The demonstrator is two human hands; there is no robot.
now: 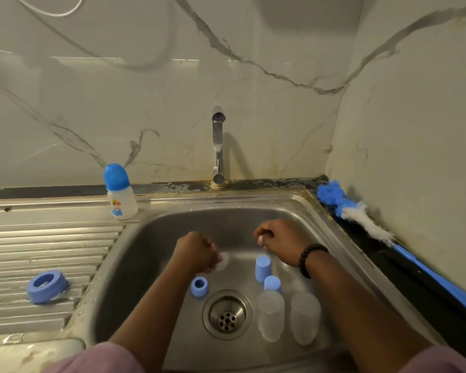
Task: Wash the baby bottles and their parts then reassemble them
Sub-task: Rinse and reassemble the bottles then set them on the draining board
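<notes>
Judging progress from here, I'd call it roughly a third done: one assembled bottle [121, 196] with its blue cap on stands on the sink [301, 211] ledge at about 10 o'clock, looks finished. One blue collar ring [47, 286] sits on the drainboard [51, 251] at 9 o'clock, apart from everything.

Basin contents: two clear bottle bodies [270, 316] [305, 317] lying side by side at 5 o'clock of the drain [227, 314], two blue caps [262, 268] [272, 284] just above them, a second blue ring [199, 286] at 10 o'clock of the drain. No water visible running from the tap [218, 146]; can't tell if bodies hold water.

My left hand [199, 251] is curled round a pale translucent piece [223, 261], probably a teat. My right hand [279, 238] has fingers curled, pinching something small and pale — can't tell what.

Left: finishing parts, then reassembling two bottles. Bottle brush [361, 214] lies on the counter at 3 o'clock, untouched.
</notes>
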